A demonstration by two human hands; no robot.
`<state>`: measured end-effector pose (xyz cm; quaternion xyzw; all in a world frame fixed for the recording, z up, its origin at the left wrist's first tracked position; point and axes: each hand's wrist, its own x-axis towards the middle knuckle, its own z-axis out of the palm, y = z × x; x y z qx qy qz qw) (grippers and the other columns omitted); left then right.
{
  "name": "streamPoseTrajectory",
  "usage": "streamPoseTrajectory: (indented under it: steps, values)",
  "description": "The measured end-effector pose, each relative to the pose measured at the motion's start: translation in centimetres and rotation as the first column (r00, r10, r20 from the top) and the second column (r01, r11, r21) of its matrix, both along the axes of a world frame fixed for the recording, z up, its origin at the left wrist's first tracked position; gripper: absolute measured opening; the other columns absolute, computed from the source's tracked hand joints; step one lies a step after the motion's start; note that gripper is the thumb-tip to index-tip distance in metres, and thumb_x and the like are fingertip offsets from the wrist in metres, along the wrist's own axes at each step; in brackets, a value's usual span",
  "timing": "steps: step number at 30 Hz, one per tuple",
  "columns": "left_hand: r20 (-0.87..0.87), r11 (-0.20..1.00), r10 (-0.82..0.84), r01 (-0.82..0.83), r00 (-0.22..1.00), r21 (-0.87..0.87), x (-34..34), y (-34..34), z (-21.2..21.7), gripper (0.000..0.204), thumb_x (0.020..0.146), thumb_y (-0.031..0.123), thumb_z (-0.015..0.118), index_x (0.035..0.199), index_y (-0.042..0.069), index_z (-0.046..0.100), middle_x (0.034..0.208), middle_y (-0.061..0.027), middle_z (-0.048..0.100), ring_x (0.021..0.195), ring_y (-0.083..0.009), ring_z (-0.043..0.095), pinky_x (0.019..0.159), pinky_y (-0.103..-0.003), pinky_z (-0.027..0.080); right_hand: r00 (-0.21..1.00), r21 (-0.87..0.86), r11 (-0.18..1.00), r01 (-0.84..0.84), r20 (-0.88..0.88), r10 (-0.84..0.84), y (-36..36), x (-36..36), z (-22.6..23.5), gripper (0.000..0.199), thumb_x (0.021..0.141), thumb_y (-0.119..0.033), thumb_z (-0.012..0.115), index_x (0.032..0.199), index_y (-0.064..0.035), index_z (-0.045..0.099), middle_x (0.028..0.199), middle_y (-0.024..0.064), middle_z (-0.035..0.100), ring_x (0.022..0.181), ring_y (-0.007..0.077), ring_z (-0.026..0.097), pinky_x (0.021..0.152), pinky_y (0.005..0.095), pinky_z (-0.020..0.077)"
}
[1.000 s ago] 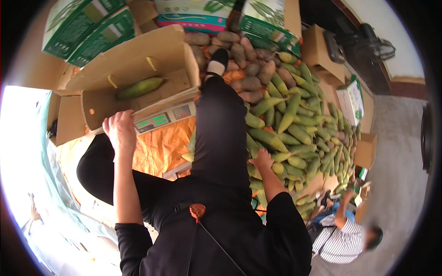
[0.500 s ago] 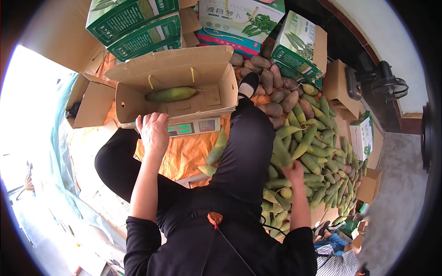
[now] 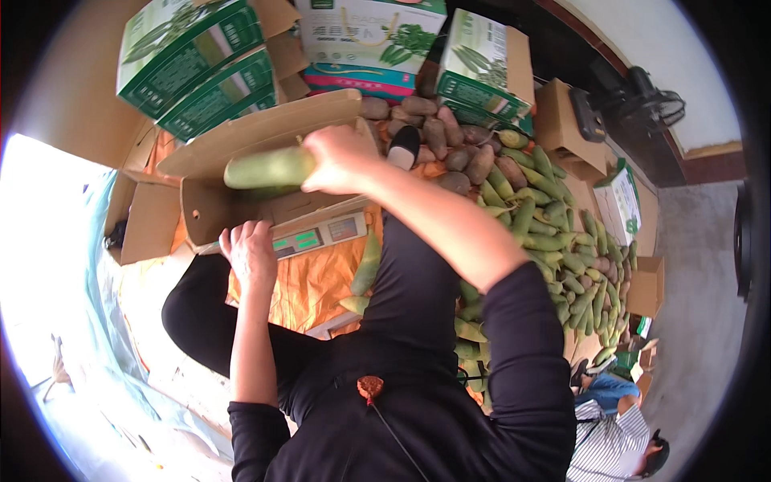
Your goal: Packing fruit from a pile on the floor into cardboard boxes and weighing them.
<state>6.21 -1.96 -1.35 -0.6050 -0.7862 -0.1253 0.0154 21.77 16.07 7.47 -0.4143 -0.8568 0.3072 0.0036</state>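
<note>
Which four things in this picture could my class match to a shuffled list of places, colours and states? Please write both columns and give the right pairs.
Column one
1. Left hand
2. Right hand
3. Fan
4. Scale

Column two
A. Black, at the picture's upper right
B. Showing a green-lit display
C. At the near edge of the open box
D. Gripping a green radish above the open box

Right pairs: 1-C, 2-D, 3-A, 4-B
</note>
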Motion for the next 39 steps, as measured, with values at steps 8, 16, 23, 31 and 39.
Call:
streamPoseTrajectory:
  steps: [8,16,23,31,39]
  values:
    - [-0.032,1.000,-0.020,0.020,0.999,-0.013,0.1,-0.2,0.0,0.012,0.079,0.012,0.064,0.091,0.014,0.066,0.092,-0.0022,0.064,0.098,-0.0217,0.057,0.094,-0.040,0.035,0.976,-0.004,0.998,-0.057,0.212,0.057,-4.5,-8.4,-10.8,0.028,0.075,-0.014,0.065,0.102,-0.0090,0.069,0.112,0.0092,0.065,0.111,0.0251,0.055,0.088,0.0498,0.0410]
    - [-0.032,0.999,-0.021,0.019,0.999,-0.044,0.3,0.0,0.1,0.013,0.083,0.012,0.062,0.095,0.013,0.067,0.096,-0.0025,0.065,0.099,-0.0229,0.057,0.093,-0.040,0.035,0.978,-0.024,0.989,-0.147,-0.153,0.142,-1.3,-0.7,-1.6,0.039,0.077,-0.028,0.071,0.111,-0.0113,0.064,0.102,0.0084,0.068,0.095,0.0255,0.065,0.081,0.0379,0.0506]
    - [-0.058,0.997,0.016,-0.020,0.998,-0.077,0.2,0.1,0.2,0.015,0.084,0.013,0.062,0.099,0.014,0.066,0.098,-0.0018,0.064,0.100,-0.0237,0.056,0.097,-0.042,0.034,0.852,-0.146,0.953,0.266,-0.427,-0.303,-1.4,19.1,-2.1,0.030,0.080,-0.021,0.069,0.106,-0.0073,0.062,0.086,0.0090,0.066,0.079,0.0220,0.065,0.071,0.0357,0.0502]
    - [-0.071,0.995,-0.012,0.005,0.997,-0.101,0.4,0.5,-0.3,0.016,0.085,0.013,0.061,0.100,0.014,0.066,0.099,-0.0023,0.065,0.099,-0.0235,0.057,0.095,-0.041,0.035,0.761,0.011,0.875,0.484,0.488,-0.427,-15.8,35.1,-18.0,0.035,0.076,-0.022,0.069,0.106,-0.0066,0.060,0.091,0.0169,0.065,0.090,0.0344,0.063,0.078,0.0428,0.0505]
    - [-0.075,0.998,-0.024,0.019,0.997,-0.061,0.0,-0.1,-0.1,0.017,0.081,0.012,0.064,0.098,0.015,0.066,0.098,-0.0023,0.065,0.099,-0.0242,0.057,0.092,-0.042,0.037,0.662,-0.153,0.895,0.420,0.725,-0.186,-27.5,34.5,-22.2,0.047,0.070,-0.029,0.075,0.112,-0.0155,0.059,0.118,0.0071,0.056,0.115,0.0266,0.052,0.093,0.0487,0.0442]
